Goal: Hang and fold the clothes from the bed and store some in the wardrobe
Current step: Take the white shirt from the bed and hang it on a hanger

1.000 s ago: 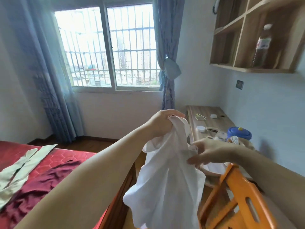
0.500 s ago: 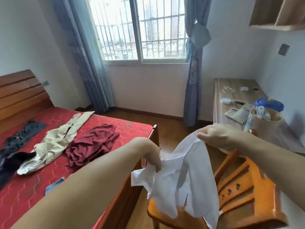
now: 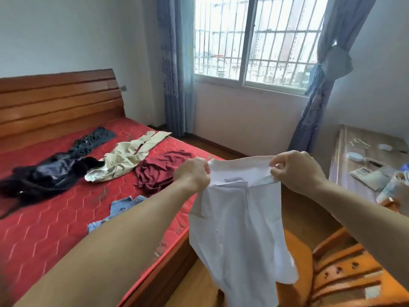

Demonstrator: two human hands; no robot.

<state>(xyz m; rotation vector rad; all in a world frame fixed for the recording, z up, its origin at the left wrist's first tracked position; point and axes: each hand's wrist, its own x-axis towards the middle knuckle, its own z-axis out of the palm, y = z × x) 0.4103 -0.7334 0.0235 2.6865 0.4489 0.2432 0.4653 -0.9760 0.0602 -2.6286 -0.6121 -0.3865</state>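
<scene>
A white shirt hangs in the air past the bed's foot corner, held up by its collar. My left hand grips the collar's left end and my right hand pinches its right end, stretching the collar flat between them. On the red mattress lie a dark red garment, beige trousers, a black garment and a blue denim piece, partly hidden by my left forearm. No wardrobe is in view.
An orange wooden chair stands under the shirt at the lower right. A wooden desk with small items lies along the right wall. Blue curtains frame the barred window; wooden floor runs between bed and desk.
My view has swung left toward the bed. My left hand has moved up from the shirt's bunched body to the collar, and both hands now spread the collar apart.
</scene>
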